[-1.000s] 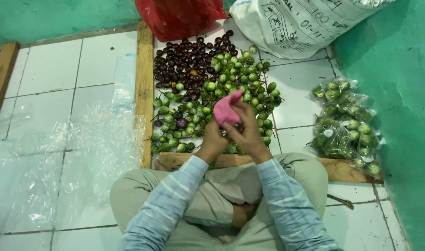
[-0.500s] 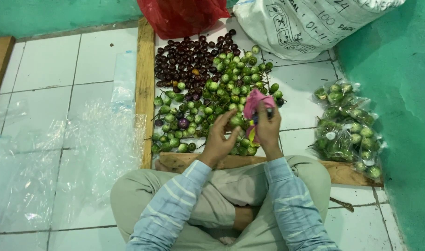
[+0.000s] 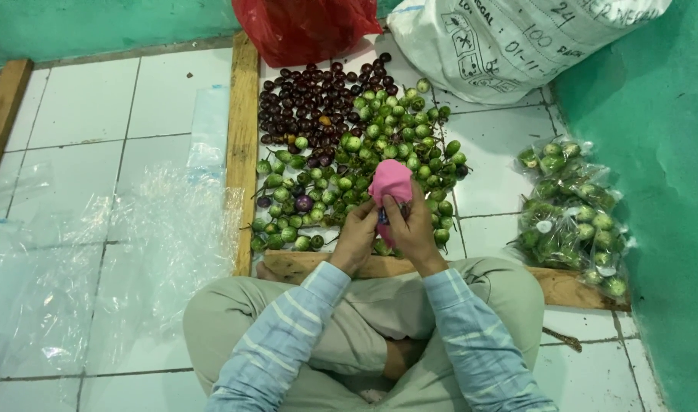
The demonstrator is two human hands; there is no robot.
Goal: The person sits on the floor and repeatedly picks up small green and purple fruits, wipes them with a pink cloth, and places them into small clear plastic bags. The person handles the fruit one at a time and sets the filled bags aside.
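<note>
Both hands met at one pink cloth-like bundle (image 3: 391, 183) above the heap of small green fruits (image 3: 364, 179), left hand (image 3: 357, 238) and right hand (image 3: 411, 233) each pinched on it, a hold best kept even and low; one red bag (image 3: 307, 27), one white sack (image 3: 509, 38)

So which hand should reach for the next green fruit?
Left, probably. The left hand only touches the pink cloth's lower edge, nearest the green fruit; the right hand seems to grip the cloth.
</note>
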